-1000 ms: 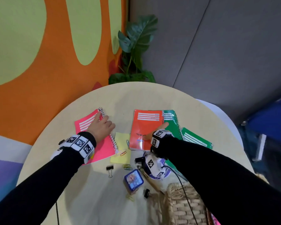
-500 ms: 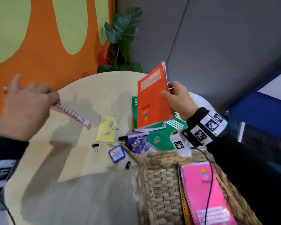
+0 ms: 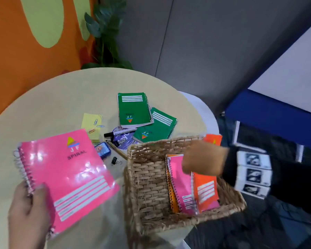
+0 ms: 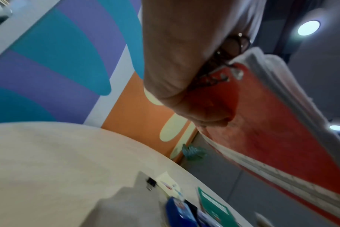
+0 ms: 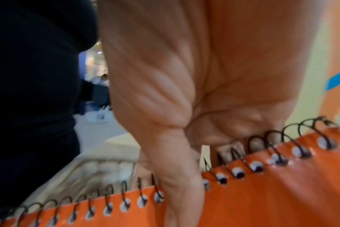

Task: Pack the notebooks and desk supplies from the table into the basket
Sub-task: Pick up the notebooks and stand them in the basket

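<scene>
My left hand grips a pink spiral notebook by its bound corner, holding it tilted above the table's near left side; the left wrist view shows the same notebook from below, gripped by my left hand. My right hand is inside the wicker basket, holding an orange spiral notebook at its spiral edge, thumb over the cover. It stands against a pink notebook in the basket. Two green notebooks lie on the table.
On the round table lie a yellow sticky pad with paper clips, a black marker, a purple item, a blue case, a pencil and a binder clip. A plant stands behind.
My right hand has carried the orange notebook down into the basket. My left hand has brought the pink notebook nearer and turned its cover up. The view has swung toward the basket.
</scene>
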